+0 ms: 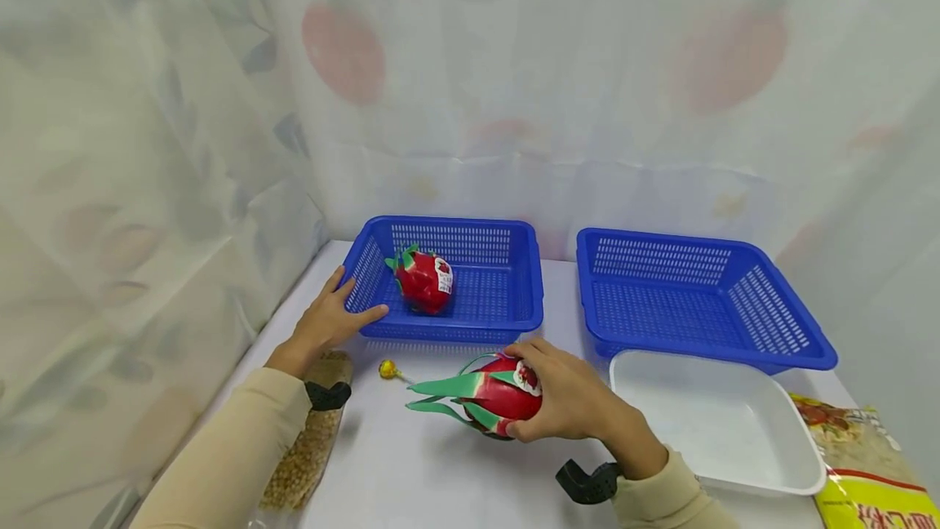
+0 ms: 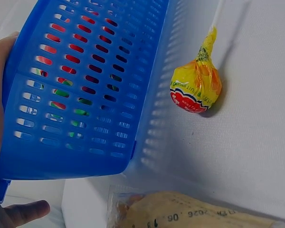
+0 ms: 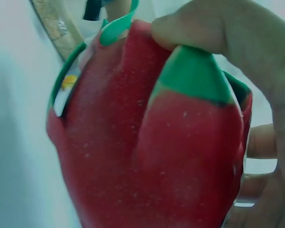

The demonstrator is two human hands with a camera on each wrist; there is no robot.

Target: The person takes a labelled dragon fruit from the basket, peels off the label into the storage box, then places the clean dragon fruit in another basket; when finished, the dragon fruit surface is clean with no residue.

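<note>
My right hand [image 1: 569,394] grips a red toy dragon fruit [image 1: 507,398] with green leaf tips, holding it over the white table. Its leaves point left, and a round sticker shows beside the fingers. In the right wrist view the fruit [image 3: 147,142] fills most of the picture, thumb pressed near one green tip. My left hand [image 1: 326,321] rests at the front left corner of the left blue basket [image 1: 448,329], fingers spread, thumb along the front rim. Inside that basket lies another dragon fruit [image 1: 424,282] with a white label.
A yellow-wrapped lollipop [image 2: 194,88] lies in front of the left basket. A bag of tan grains [image 1: 304,447] lies under the left forearm. To the right stand another blue basket [image 1: 661,313] and a white tray [image 1: 723,423]. A yellow printed packet [image 1: 874,472] lies beside the tray.
</note>
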